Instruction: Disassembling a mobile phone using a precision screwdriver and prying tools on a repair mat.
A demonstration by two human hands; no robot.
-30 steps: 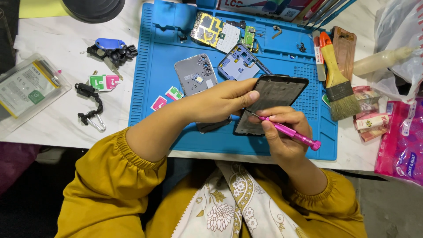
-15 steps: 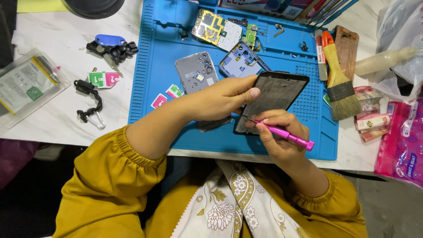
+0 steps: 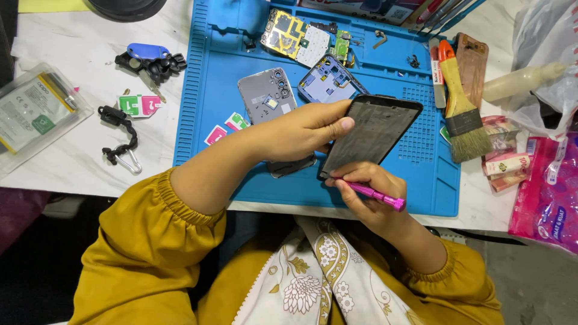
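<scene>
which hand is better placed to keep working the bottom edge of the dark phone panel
Right. The right hand holds the pink tool at the bottom edge of the dark phone panel; the left hand is gripping the panel's side.

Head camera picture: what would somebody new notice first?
Probably the big blue mat on the white table, strewn with opened phone parts. Over its front edge, the left hand holds a dark phone frame tilted up, and the right hand touches a pink tool to its lower corner. A paintbrush lies at the mat's right edge.
</scene>
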